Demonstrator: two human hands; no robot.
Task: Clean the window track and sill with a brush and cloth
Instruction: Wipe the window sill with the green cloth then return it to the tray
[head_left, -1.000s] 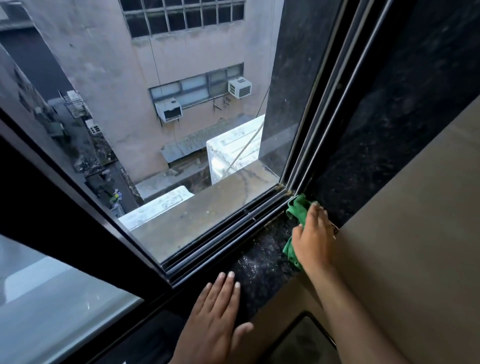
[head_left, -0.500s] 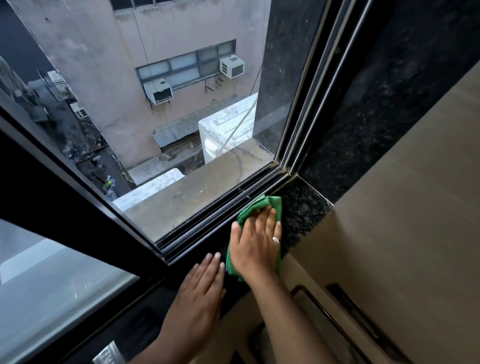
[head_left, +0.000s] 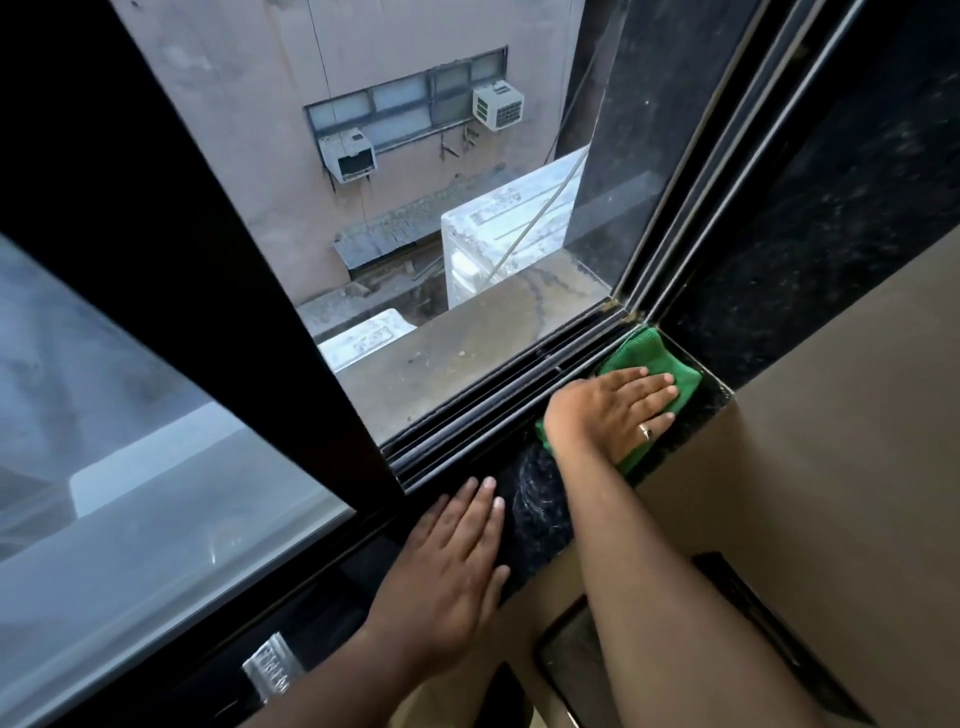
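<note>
The sill (head_left: 535, 514) is a dark, speckled stone ledge running along the inner side of the window track (head_left: 493, 415), ending at the right in a corner against the dark side wall. A green cloth (head_left: 654, 358) lies flat in that right corner, touching the track edge. The right hand (head_left: 613, 410) presses flat on the cloth, fingers spread. The left hand (head_left: 452, 561) rests palm-down on the sill further left, near its front edge. Pale dust streaks the stone between the 2 hands.

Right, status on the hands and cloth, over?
Right hand flat on cloth, sill's right corner. Left hand flat on sill, empty. Nothing in the way.
</note>
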